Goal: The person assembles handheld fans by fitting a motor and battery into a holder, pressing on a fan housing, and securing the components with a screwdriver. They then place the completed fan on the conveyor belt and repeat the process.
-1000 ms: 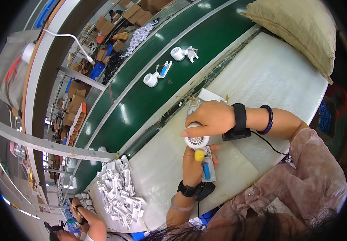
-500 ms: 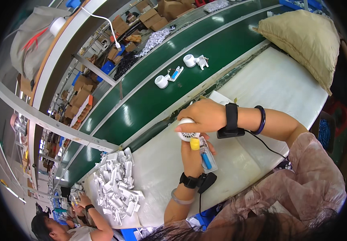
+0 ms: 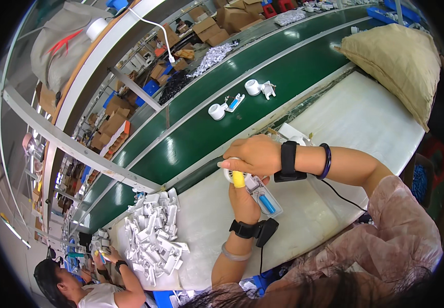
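Observation:
Between my hands is a small white handheld fan with a round slotted head (image 3: pixel 228 175). Its opened handle (image 3: pixel 277 209) points toward me and shows a blue cylindrical battery (image 3: pixel 267 204) and thin wires. From below, my left hand (image 3: pixel 244 204) grips the fan near its neck, with a yellow cover (image 3: pixel 238 179) on the thumb, which lies over the head. My right hand (image 3: pixel 255 155) closes over the head from above, its thumb along the rim. Both hands hide much of the head. Just beyond my right hand lie white plastic parts (image 3: pixel 293 132).
A heap of white plastic casings (image 3: pixel 155 233) lies left on the pale worktable (image 3: pixel 324 205). Two fan assemblies (image 3: pixel 218 111) (image 3: pixel 253 87) sit on the green conveyor (image 3: pixel 181 149) beyond. A beige sack (image 3: pixel 394 66) stands far right. A co-worker (image 3: pixel 73 285) works at lower left.
The view has shifted slightly. My hands have moved a little left with the fan, and my left thumb now covers more of its head. The battery shows more fully.

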`<state>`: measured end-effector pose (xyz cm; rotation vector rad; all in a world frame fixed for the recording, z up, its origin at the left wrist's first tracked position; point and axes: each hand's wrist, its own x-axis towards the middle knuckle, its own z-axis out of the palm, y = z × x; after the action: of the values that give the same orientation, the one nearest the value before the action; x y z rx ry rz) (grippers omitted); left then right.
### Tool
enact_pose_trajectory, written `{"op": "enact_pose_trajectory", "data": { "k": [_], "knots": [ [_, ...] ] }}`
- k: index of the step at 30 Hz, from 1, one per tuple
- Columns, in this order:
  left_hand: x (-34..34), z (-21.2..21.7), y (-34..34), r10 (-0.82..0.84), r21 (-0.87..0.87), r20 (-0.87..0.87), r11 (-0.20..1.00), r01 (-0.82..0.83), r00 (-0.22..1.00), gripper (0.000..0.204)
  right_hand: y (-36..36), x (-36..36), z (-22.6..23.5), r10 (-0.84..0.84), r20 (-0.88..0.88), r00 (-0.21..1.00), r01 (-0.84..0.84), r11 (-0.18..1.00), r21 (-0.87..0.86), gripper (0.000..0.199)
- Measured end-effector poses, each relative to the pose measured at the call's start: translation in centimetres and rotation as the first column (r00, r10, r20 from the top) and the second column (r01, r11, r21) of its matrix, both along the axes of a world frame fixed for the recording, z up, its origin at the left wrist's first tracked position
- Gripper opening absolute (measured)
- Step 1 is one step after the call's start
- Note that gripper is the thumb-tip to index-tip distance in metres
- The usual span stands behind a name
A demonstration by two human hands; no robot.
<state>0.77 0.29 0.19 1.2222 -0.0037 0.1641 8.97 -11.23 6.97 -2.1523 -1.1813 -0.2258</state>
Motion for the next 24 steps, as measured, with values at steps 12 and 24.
{"op": "enact_pose_trajectory", "data": {
  "k": [12, 24],
  "knots": [
    [0.9, 0.8, 2.1, 0.149, -0.161, 0.181, 0.98, -0.12, 0.972, 0.046, -1.6, -4.0, -4.6, 0.181, -0.266, 0.947, -0.036, 0.882, 0.471, 0.034],
    [0.9, 0.7, 2.0, 0.191, -0.078, 0.203, 0.981, -0.179, 0.96, 0.042, -1.3, -5.8, -6.2, 0.297, -0.261, 0.918, -0.15, 0.873, 0.464, 0.055]
  ]
}}
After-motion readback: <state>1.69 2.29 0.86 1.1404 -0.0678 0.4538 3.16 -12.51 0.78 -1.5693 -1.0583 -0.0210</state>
